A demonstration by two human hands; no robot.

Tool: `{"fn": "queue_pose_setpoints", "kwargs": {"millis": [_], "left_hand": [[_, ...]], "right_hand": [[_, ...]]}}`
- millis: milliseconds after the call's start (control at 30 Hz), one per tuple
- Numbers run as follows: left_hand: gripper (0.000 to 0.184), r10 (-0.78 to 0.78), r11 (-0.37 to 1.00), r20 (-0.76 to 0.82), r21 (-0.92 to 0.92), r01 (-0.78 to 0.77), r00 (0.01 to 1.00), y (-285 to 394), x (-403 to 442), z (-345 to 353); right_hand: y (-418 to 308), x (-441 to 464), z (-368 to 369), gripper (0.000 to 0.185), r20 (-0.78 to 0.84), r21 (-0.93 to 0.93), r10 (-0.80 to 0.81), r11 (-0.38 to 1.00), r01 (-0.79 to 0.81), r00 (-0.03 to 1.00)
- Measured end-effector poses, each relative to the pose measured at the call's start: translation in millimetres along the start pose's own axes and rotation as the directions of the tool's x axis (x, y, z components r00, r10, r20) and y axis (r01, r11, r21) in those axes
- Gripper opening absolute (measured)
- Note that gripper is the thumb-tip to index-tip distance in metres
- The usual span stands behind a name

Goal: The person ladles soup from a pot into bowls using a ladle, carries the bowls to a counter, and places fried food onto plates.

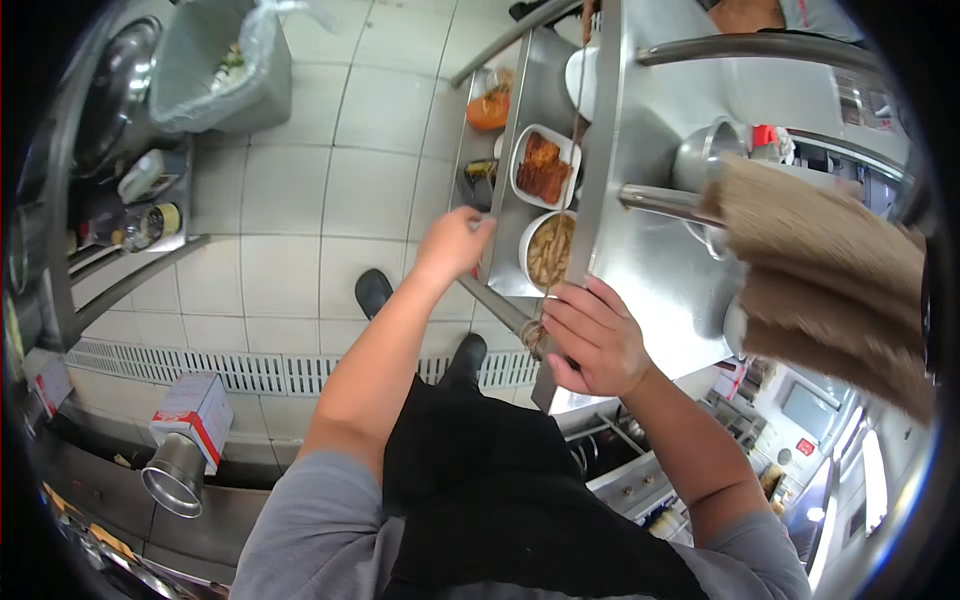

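My left hand (452,245) is closed beside the shelf's front edge. Something small and grey shows at its fingertips, but I cannot make out what it is. My right hand (598,340) lies over the corner of the steel table (640,270), fingers stretched out and the thumb apart. A thin string (578,130) runs down along the table side to a knot (534,335) around a metal leg (500,305), close by the right fingertips. On the shelf stand a white dish of reddish-brown food (545,170) and a white bowl of pale pieces in liquid (548,250).
A lined grey bin (265,90) stands at upper left. Bottles (150,225) sit on a left rack. A box (195,410) and a metal pot (175,475) are at lower left. Brown cloth (820,270) hangs at right. A floor drain (250,370) crosses the tiles.
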State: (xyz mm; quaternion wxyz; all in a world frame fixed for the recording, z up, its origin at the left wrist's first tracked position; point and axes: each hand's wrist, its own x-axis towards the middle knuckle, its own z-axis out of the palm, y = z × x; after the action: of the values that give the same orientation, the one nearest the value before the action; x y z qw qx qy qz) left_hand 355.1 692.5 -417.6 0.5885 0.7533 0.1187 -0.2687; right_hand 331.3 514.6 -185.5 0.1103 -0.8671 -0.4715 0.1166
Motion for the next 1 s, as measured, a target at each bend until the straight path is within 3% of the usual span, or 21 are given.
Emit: {"fn": "queue_pose_setpoints", "kwargs": {"millis": [67,200,300,400,467,533,600,667,700,733,767,833,900,1000], "left_hand": [[0.043,-0.037,0.997,-0.078,-0.068,0.032,0.996,1,-25,-16],[0.042,0.098,0.993,-0.197,-0.049,-0.109,0.975,15,-72,-48],[0.033,0.072,0.980,-0.142,-0.173,-0.096,0.987,68,-123,-64],[0.028,0.131,0.990,-0.092,-0.043,-0.135,0.987,112,-167,-58],[0.028,0.160,0.987,-0.023,-0.023,-0.160,0.987,146,-199,-38],[0.027,0.195,0.981,0.036,-0.024,-0.194,0.980,170,-219,-2],[0.027,0.206,0.979,0.084,-0.024,-0.205,0.975,201,-230,47],[0.028,0.230,0.973,0.194,-0.045,-0.226,0.954,227,-232,114],[0.029,0.250,0.968,0.229,-0.062,-0.242,0.941,241,-229,148],[0.030,0.264,0.964,0.263,-0.079,-0.252,0.928,256,-224,183],[0.031,0.267,0.964,0.261,-0.054,-0.262,0.928,269,-215,216],[0.034,0.269,0.963,0.242,-0.029,-0.270,0.932,293,-187,281],[0.038,0.225,0.972,0.225,0.016,-0.234,0.948,305,-138,336],[0.040,0.147,0.971,0.221,0.151,-0.183,0.964,345,-110,389]], "right_hand": [[0,-1,2,0.035,-0.028,-0.010,-0.024,1.000,0.024,0.999],[2,-8,8,0.039,-0.112,0.017,-0.070,0.997,0.073,0.991],[-5,-20,2,0.041,-0.240,-0.004,-0.076,0.997,0.078,0.968],[-23,-79,-10,0.042,-0.332,0.055,-0.060,0.995,0.083,0.941],[-23,-140,-19,0.041,-0.291,0.151,-0.077,0.981,0.125,0.954],[-19,-210,-33,0.031,-0.227,0.162,0.018,0.987,0.020,0.974],[-3,-290,-39,0.023,-0.323,0.173,0.176,0.977,-0.125,0.930],[29,-373,-44,0.024,-0.476,0.142,0.388,0.920,-0.366,0.790],[55,-419,-28,0.024,-0.508,0.205,0.592,0.789,-0.579,0.626],[70,-454,-32,0.027,-0.520,0.371,0.764,0.604,-0.705,0.381],[95,-492,-36,0.032,-0.434,0.608,0.888,0.414,-0.678,0.153],[167,-560,-21,0.035,-0.356,0.794,0.913,0.183,-0.580,-0.199],[212,-600,-33,0.044,-0.054,0.963,0.966,-0.017,-0.269,-0.254],[231,-603,-71,0.056,0.056,0.983,0.981,-0.086,-0.163,-0.186]]}}
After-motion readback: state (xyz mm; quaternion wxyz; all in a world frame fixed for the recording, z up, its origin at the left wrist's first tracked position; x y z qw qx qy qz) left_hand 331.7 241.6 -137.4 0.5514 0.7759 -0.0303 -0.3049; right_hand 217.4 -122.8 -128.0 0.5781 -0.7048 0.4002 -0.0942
